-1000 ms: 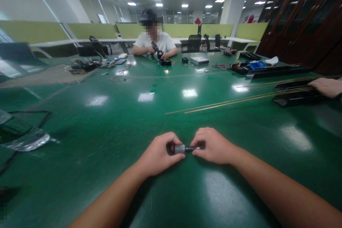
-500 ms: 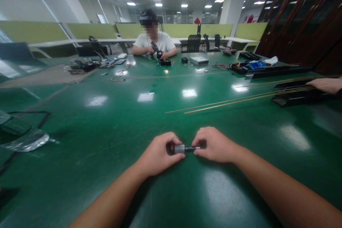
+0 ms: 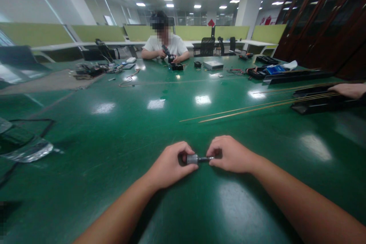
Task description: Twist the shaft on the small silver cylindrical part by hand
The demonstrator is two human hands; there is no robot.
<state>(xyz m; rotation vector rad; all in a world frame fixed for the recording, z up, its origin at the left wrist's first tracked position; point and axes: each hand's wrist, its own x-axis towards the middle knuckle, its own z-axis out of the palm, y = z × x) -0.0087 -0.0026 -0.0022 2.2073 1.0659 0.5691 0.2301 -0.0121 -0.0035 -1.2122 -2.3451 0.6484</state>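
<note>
Both my hands rest on the green table (image 3: 120, 137) close to its near edge. My left hand (image 3: 171, 164) is closed round the left end of a small silver metal cylinder (image 3: 192, 159). A thin dark shaft (image 3: 205, 158) sticks out of the cylinder's right side. My right hand (image 3: 230, 155) pinches the far end of that shaft with its fingers curled. The part lies level between the two hands, just above the tabletop.
Long thin brass rods (image 3: 257, 106) lie across the table to the right, reaching black trays (image 3: 317, 103) where another person's hand (image 3: 350, 90) rests. A person in a white shirt (image 3: 165, 44) works at the far side. Clear plastic (image 3: 23, 146) lies at the left edge.
My hands and the metal part have stayed almost still. The other person's hand at the right edge has drawn back slightly.
</note>
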